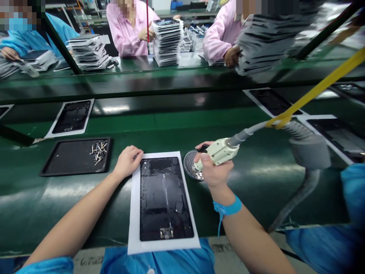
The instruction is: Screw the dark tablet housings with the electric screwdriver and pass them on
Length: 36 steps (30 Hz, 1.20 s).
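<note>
In the head view an opened tablet (167, 198), its dark inner parts exposed, lies on a white sheet (134, 228) in front of me. My left hand (129, 160) rests at the upper left corner of both, fingers curled together; what they hold, if anything, is hidden. Wrapped in my right hand (216, 173) is a pale electric screwdriver (221, 151), a grey cable running from its rear. Its front end is over a round perforated dish (188, 161) with small shiny pieces, right of the tablet; whether it touches them I cannot tell. A blue strap (228, 207) circles my right wrist.
A black tray (74, 158) with small metal parts (99, 151) is at left. More tablets on sheets (72, 116) lie along the green bench. A yellow strap (322, 83) holds the cable beside a grey hose (309, 194). Co-workers handle stacks (167, 43) opposite; a blue sleeve (353, 198) is close right.
</note>
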Tool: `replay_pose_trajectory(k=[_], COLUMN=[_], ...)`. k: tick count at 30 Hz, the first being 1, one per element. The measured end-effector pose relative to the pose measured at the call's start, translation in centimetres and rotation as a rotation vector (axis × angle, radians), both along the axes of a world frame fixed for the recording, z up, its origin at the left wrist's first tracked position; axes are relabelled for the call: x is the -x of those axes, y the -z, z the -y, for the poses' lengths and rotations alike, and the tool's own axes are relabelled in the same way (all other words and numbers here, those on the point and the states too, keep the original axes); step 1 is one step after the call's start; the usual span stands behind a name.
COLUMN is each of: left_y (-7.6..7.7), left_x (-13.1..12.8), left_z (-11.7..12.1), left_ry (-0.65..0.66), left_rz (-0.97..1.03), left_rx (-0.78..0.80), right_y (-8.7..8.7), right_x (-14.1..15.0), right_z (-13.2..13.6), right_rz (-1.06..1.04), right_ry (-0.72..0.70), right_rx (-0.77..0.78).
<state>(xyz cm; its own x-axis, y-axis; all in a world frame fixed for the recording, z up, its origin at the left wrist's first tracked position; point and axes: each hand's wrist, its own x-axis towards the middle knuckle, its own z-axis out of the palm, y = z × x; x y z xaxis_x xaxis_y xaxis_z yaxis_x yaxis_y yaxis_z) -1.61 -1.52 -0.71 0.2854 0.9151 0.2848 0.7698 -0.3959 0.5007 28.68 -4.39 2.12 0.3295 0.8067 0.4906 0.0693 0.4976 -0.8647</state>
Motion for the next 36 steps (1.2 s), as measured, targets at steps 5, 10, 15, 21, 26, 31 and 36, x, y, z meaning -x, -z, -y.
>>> replay_pose_trajectory(k=[5,10,15,21,26,31,36], left_y=[-0.1,-0.1,0.1,0.1,0.0,0.4,0.9], left_x=[0.0,0.0,-0.1,-0.2,-0.3,-0.4,-0.8], left_z=[0.0,0.0,-0.1,-0.1,-0.1,-0.3,-0.5], left_ry=[0.000,0.009,0.007,-0.001,-0.003,-0.021,-0.063], left_rz=[0.005,0.003,0.016,0.010,0.001,-0.001,0.028], left_rx=[0.011,0.020,0.020,0.027,0.035,0.026,0.033], right_y=[0.0,0.1,0.4,0.4,0.4,-0.3,-2.5], right_x=[0.1,0.0,-0.1,-0.1,0.0,0.0,2.0], right_z=[0.0,-0.1,-0.2,0.0,-0.1,0.0,0.2], right_rz=[0.005,0.003,0.014,0.035,0.010,-0.001,-0.112], right_ry=[-0.008,0.011,0.014,0.029,0.028,0.046,0.009], right_rx=[0.002,-0.007,-0.017,-0.012,0.000,0.010,-0.062])
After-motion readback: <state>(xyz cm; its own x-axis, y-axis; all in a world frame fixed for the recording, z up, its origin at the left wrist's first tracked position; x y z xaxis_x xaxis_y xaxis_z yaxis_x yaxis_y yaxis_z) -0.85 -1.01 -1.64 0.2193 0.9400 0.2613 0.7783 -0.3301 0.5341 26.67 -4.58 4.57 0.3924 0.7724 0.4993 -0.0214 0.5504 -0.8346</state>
